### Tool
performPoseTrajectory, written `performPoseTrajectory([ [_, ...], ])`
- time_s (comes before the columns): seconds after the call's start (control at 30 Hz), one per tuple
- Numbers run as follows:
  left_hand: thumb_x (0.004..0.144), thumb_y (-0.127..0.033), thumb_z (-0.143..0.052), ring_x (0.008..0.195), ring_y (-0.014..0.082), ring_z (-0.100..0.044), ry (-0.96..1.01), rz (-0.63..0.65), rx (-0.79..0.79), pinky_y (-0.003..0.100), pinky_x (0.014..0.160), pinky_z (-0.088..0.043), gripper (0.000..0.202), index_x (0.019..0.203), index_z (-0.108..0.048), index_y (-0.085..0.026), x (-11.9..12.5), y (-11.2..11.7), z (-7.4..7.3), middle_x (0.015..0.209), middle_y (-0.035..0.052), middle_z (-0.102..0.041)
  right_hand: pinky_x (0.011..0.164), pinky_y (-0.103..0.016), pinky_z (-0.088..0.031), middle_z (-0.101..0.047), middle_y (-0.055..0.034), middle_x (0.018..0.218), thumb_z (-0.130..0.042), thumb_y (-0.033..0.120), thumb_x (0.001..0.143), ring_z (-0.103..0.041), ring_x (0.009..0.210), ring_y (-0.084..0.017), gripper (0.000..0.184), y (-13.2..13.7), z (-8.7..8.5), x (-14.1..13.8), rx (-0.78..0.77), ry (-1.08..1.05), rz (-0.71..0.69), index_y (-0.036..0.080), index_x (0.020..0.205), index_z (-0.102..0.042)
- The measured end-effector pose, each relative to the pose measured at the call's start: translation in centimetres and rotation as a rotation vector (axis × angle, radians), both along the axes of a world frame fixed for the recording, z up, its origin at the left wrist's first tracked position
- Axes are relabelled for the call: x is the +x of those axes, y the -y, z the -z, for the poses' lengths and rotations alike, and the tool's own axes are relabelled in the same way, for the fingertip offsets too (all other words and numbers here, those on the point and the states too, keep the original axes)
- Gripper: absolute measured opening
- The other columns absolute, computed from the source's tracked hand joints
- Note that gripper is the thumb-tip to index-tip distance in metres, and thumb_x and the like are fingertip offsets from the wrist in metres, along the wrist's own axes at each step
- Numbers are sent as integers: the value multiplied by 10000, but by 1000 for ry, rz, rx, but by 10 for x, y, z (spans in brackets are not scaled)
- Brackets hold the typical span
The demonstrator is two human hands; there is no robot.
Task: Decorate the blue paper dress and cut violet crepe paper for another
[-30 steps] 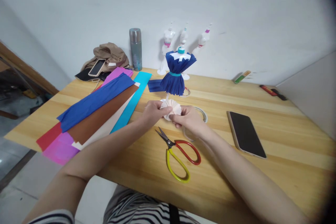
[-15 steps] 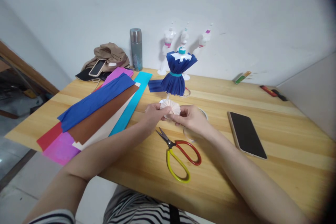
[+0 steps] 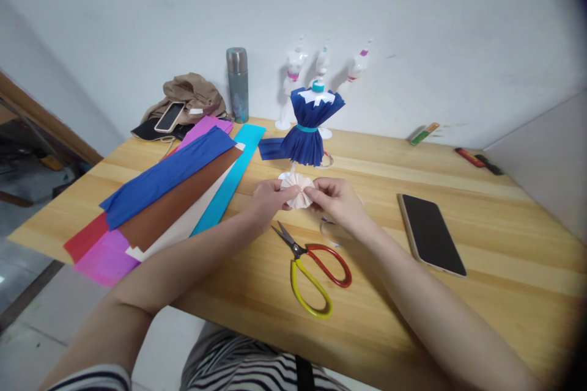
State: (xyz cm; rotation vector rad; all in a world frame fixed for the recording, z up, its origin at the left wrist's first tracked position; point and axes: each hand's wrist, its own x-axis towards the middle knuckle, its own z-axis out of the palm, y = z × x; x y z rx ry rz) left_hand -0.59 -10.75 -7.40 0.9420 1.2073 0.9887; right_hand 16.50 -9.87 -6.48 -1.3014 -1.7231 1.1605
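Note:
A small pleated rosette (image 3: 298,195) of pale pink paper is held up between both hands above the table. My left hand (image 3: 267,200) pinches its left side, the thumb lying across the front. On the right side, my right hand (image 3: 337,200) grips it with thumb and forefinger near the centre. Just beyond stands a small dress form in a dark blue pleated paper dress (image 3: 309,128) with a turquoise waistband. Scissors (image 3: 298,252) with one red and one yellow handle lie below the hands, blades slightly apart. A clear ring, perhaps a tape roll (image 3: 328,231), is partly hidden by my right hand.
Coloured paper strips (image 3: 178,195) lie overlapped on the left. A phone (image 3: 431,234) rests at the right. Small white dress forms (image 3: 296,67), a thermos flask (image 3: 237,85) and a brown cloth (image 3: 195,95) stand or lie by the wall. A green tube (image 3: 422,134) is further right.
My right thumb and fingers have shifted slightly on the rosette, toward its right edge, so more of its pleated face shows. My left hand stays nearly still.

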Motion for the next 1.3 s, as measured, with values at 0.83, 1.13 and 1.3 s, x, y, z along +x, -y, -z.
performPoseTrajectory([
  [0.83,833,-240,-767,746,135,-652,301,-30,-9,269,733,-527,137,828,-768,-103,-4,-7,9,793,77,-730,551,-292,-365,-571,-12,619,-654,465,750,-504,569,-154,283,3,8,-6,143,38,12,224,662,-534],
  [1.13,813,-224,-788,733,125,-632,285,-58,2,243,680,-512,119,814,-764,-108,1,-4,11,798,73,-722,506,-281,-335,-522,5,552,-648,399,730,-453,515,-134,269,4,11,-9,145,18,78,234,587,-490],
  [1.3,772,-253,-835,729,123,-641,310,-75,9,241,665,-508,174,829,-760,-106,1,-4,9,834,78,-732,498,-272,-309,-492,11,555,-645,389,759,-414,531,-131,281,2,10,-4,206,75,69,233,594,-479],
])
